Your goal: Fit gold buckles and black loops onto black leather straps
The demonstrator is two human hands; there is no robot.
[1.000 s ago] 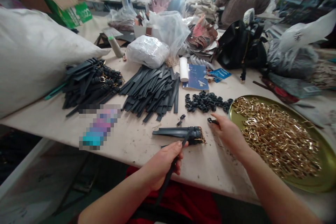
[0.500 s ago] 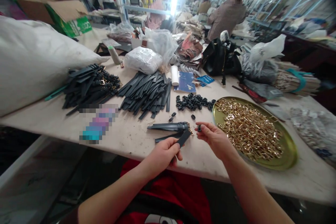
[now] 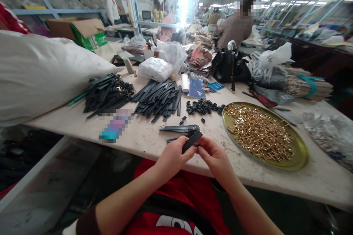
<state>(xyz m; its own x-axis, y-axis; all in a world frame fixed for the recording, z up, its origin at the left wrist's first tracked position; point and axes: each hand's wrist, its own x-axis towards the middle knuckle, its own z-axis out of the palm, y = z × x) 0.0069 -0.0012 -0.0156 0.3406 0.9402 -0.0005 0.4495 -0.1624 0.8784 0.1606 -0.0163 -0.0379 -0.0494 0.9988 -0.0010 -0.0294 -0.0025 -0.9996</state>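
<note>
A dark strap (image 3: 192, 141) is pinched between the thumb and fingers of my left hand (image 3: 173, 156), above the table's near edge. My right hand (image 3: 215, 156) meets it at the strap's lower right side, its fingertips closed on a small black loop (image 3: 196, 145), mostly hidden. Just behind lie a few straps with gold buckles (image 3: 180, 128). Farther back are a pile of dark straps (image 3: 158, 99), a heap of small black loops (image 3: 204, 107) and, at the right, a gold tray (image 3: 302, 158) full of gold buckles (image 3: 260, 132).
Finished-looking straps with buckles (image 3: 106, 91) lie beside a big white sack (image 3: 49, 69) at left. A white roll (image 3: 185, 83), a blue booklet (image 3: 196, 89) and a black bag (image 3: 230, 64) stand behind. A person (image 3: 234, 27) is in the background.
My right hand has moved left with the black loop and now meets my left hand at the strap. The camera view has shifted, so the left-side objects appear farther right.
</note>
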